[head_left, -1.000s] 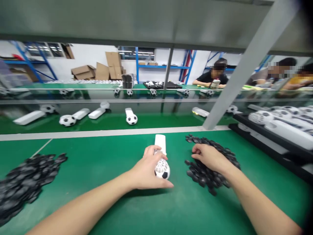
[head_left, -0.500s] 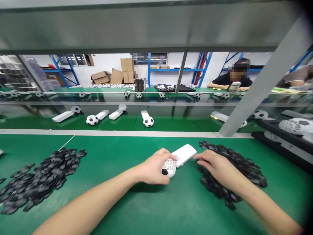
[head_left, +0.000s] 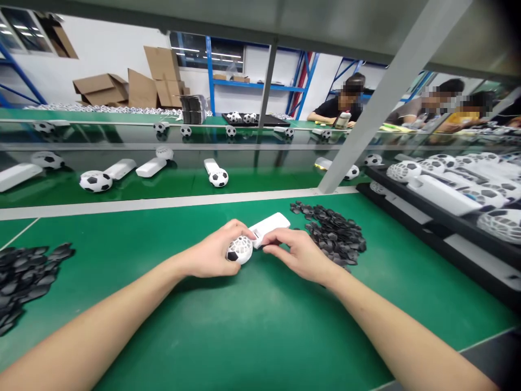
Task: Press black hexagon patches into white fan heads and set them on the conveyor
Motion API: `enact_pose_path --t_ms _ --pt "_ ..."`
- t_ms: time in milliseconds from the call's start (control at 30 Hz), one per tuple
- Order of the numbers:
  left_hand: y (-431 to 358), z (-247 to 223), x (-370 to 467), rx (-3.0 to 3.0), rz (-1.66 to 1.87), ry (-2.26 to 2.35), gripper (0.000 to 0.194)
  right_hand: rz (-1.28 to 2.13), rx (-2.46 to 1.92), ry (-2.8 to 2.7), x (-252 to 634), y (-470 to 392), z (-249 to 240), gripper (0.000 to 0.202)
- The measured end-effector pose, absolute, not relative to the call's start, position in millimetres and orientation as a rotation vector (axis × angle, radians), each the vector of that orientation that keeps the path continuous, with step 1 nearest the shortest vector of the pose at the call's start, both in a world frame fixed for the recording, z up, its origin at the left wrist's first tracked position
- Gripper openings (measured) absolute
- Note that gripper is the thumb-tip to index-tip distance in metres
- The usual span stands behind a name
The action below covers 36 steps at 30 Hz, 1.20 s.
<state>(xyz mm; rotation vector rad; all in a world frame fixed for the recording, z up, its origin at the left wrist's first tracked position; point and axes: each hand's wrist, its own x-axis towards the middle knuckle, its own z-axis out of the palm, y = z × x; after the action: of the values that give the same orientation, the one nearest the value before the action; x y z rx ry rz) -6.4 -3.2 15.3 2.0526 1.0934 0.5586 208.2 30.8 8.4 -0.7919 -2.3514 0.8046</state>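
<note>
A white soccer-ball handheld fan [head_left: 272,224] lies on the green work surface, its round grille head toward me and its flat handle pointing away to the right. My left hand [head_left: 215,251] is closed around the ball head from the left, thumb below and fingers above. At the neck of the fan, my right hand [head_left: 299,252] pinches thumb and index finger together. A bit of a small black piece shows at those fingertips, mostly hidden. Just beyond my right hand lies a pile of flat black pieces [head_left: 334,231].
Another pile of black pieces [head_left: 30,274] lies at left. Stacked black trays [head_left: 431,225] at right hold several ball fans. More fans, such as one ball fan [head_left: 218,176], rest on the belt behind. A slanted grey post [head_left: 366,108] stands at right; people sit beyond.
My right hand has come left from beside the black pile to the fan's neck. The left hand keeps its hold on the ball head. The view has turned right and down.
</note>
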Motion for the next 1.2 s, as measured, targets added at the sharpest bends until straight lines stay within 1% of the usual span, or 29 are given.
enact_pose_path --t_ms 200,367,433,633,733,800,900,1033,1200 --pt "1 17 -10 2.095 0.545 1.032 0.055 0.839 -0.703 -2.372 204 26 4 0.015" --pt "-1 19 -9 2.127 0.544 1.036 0.055 0.920 -0.736 -2.314 202 23 3 0.003" --pt "-1 19 -8 2.130 0.550 1.042 0.053 0.910 -0.722 -2.351 201 23 4 0.004" --pt "-3 13 -1 2.093 0.641 1.126 0.043 0.716 -0.633 -2.430 195 26 1 0.011" --pt "-5 8 5 2.112 0.744 1.196 0.030 0.707 -0.636 -2.359 190 30 -2 0.007" --pt "-6 6 9 2.134 0.795 1.243 0.024 0.723 -0.692 -2.317 188 34 -4 0.012" --pt "-8 4 13 2.168 0.821 1.299 0.022 0.774 -0.755 -2.304 188 38 -4 0.017" --pt "-10 5 19 2.260 0.797 1.358 0.021 0.880 -0.797 -2.346 191 41 -5 0.018" --pt "-13 4 26 2.314 0.786 1.449 0.021 0.839 -0.866 -2.343 190 40 -9 0.019"
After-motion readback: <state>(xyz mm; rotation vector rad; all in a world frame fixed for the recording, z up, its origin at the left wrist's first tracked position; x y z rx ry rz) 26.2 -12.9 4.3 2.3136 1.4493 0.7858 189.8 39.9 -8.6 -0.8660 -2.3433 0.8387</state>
